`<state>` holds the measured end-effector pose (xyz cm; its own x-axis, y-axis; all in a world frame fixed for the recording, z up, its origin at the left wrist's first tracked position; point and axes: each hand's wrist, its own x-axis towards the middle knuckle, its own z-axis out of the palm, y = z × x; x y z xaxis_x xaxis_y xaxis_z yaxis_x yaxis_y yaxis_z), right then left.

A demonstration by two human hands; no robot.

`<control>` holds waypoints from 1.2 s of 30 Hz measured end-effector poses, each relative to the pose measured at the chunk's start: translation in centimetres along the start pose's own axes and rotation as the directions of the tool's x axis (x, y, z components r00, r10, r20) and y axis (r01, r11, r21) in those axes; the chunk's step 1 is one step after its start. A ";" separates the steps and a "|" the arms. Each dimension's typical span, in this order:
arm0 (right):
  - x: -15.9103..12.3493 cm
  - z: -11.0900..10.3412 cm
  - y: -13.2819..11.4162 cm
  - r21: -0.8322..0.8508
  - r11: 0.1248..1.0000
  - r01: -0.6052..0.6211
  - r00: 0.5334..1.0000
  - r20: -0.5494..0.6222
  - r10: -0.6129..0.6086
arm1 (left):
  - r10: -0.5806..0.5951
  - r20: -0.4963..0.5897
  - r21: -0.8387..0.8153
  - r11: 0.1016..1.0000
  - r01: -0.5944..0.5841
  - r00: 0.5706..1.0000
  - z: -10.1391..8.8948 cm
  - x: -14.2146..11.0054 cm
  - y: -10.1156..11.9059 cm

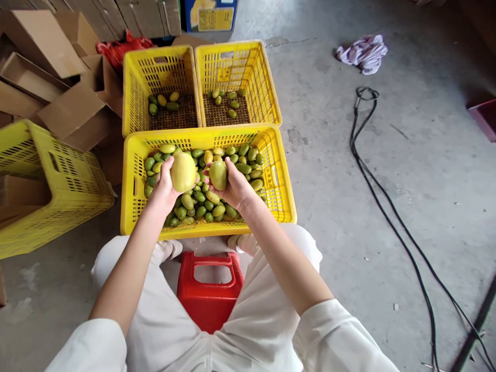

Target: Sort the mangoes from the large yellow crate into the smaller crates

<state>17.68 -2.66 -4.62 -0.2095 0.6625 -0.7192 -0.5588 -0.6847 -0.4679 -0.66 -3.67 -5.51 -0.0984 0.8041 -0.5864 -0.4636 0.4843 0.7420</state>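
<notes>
Two held fruits [183, 172] have long axes pointing roughly forward.

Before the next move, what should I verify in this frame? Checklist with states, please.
1. Left hand has its yellow fruit: ok, thumb and fingers are around it.
2. Right hand has its green fruit: ok, held above the front crate.
3. A hand free: not ok, each holds a fruit.
4. Undersides of both fruits sound: cannot tell, hidden.
5. Room in left rear crate and right rear crate: ok, few fruits in each.
6. Cable apart from crates: ok.
</notes>
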 end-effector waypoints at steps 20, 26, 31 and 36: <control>-0.4 0.1 0.1 -0.079 0.987 0.140 0.990 0.009 -0.140 | -0.047 -0.057 -0.008 0.999 0.047 0.997 1.4 -1.7 1.6; -0.3 -0.2 0.0 -0.056 0.989 0.133 0.991 0.009 -0.133 | -0.115 -0.030 0.012 0.993 0.116 0.993 -0.2 0.0 1.4; -0.2 -0.4 0.2 -0.073 0.986 0.147 0.989 0.027 -0.145 | -0.078 -0.025 0.016 0.997 0.079 0.997 0.3 -0.4 1.2; 0.0 -0.6 0.5 -0.096 0.980 0.176 0.984 0.030 -0.174 | 0.026 0.027 0.056 0.998 -0.028 0.999 1.0 -1.9 0.7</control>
<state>17.86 -3.16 -5.13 -0.1331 0.7801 -0.6113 -0.5075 -0.5834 -0.6341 0.06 -4.49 -3.54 -0.0872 0.8254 -0.5578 -0.4108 0.4803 0.7750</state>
